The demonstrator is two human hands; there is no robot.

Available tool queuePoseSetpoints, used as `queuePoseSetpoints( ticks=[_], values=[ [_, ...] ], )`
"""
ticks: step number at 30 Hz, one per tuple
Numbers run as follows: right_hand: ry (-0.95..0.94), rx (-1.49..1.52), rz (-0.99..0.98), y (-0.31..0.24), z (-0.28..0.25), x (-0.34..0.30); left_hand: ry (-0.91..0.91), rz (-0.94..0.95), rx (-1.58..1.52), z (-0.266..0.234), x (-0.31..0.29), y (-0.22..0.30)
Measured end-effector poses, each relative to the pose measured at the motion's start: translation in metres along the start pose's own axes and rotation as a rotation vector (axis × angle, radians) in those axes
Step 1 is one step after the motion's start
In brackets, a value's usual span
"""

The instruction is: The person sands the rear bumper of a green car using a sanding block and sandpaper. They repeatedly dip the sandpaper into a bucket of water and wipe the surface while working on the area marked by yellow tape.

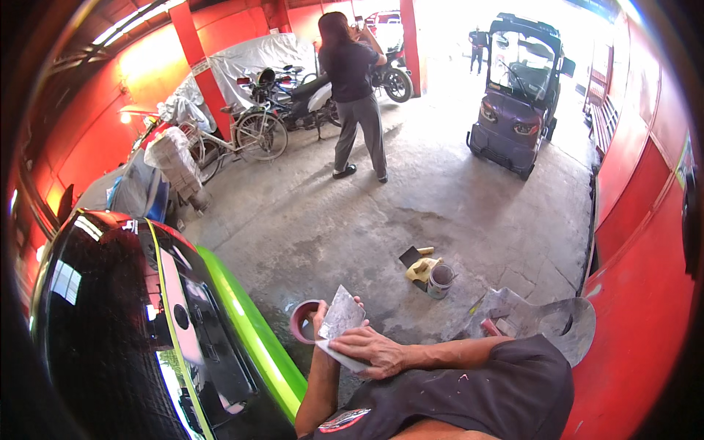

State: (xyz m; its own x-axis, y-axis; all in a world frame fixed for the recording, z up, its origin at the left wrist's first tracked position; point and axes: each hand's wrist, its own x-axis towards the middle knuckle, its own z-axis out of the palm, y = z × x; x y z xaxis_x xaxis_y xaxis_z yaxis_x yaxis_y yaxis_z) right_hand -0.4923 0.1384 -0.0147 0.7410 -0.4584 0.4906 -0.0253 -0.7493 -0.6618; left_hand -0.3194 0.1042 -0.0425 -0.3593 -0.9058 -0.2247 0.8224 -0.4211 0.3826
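Observation:
A grey, worn sheet [342, 315], bent or in two pieces and looking like sandpaper, is between my hands in front of my body. My left hand [320, 317] holds it from behind, with fingertips showing at its right edge. My right hand [375, 350] lies over its lower part [343, 358], fingers close together and pressed onto it. Most of my left fingers are hidden by the sheet. A dark red round tub [303, 323] is just left of my left hand. The black and bright green car [249, 323], with yellow tape and pink patches, stands to my left.
A small bucket [441, 280] with a yellow cloth [421, 270] and dark pieces sits on the concrete floor. At right is a grey plastic chair [565, 323] beside a red wall. Ahead are a person [353, 88], bicycles [260, 136], motorcycles and a purple small vehicle [517, 110].

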Motion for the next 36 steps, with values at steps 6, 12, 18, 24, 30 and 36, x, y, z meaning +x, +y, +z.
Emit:
queuePoseSetpoints(
  ticks=[6,12,18,24,30,36],
  values=[
    [0.486,-0.034,0.307,0.014,0.03,0.027,0.079,0.281,0.13,0.028,-0.012,-0.025],
    [0.624,0.051,0.659,0.055,0.013,0.041,0.234,0.365,0.418,0.0,-0.003,-0.027],
    [0.587,0.202,0.716,0.051,-0.013,0.024,0.366,0.442,0.234,-0.018,-0.007,-0.003],
    [0.312,-0.153,0.307,0.0,0.034,0.021,0.18,0.485,0.206,-0.038,0.005,-0.035],
    [0.28,0.061,0.347,0.014,0.032,0.016,0.185,0.471,0.292,-0.008,-0.006,-0.023],
    [0.533,-0.033,0.296,0.022,0.024,0.03,0.238,0.49,0.286,0.004,0.001,-0.031]
  ],
)
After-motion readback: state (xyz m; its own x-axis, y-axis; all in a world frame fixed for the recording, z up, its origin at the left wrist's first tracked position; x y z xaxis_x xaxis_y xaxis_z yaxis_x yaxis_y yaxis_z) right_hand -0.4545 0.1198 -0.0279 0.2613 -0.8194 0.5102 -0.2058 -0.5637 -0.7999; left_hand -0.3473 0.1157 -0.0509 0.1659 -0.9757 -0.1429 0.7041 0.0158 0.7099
